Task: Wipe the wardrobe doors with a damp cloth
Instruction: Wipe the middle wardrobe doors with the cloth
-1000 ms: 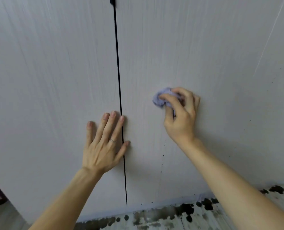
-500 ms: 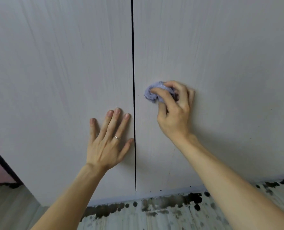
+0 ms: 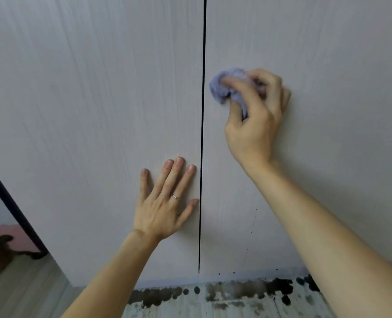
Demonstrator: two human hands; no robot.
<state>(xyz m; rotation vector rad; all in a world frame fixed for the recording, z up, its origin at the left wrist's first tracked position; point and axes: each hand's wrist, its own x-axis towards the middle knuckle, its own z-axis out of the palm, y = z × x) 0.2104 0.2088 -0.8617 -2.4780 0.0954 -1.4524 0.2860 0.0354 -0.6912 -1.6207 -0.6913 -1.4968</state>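
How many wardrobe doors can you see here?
2. The left door lies left of the dark gap, under the flat left hand; the right door lies right of it, where the right hand presses the purple cloth. Others may lie out of frame.

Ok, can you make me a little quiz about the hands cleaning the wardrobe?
1. True or false: the left hand lies flat, fingers spread, on the left door.
2. Pick one: what does the right hand grip against the right door? A) a purple cloth B) a yellow sponge C) a brush
3. Fill the gap: the small dark specks on the right door sit near its ___ edge.

Key: 1 true; 2 A; 3 bottom.
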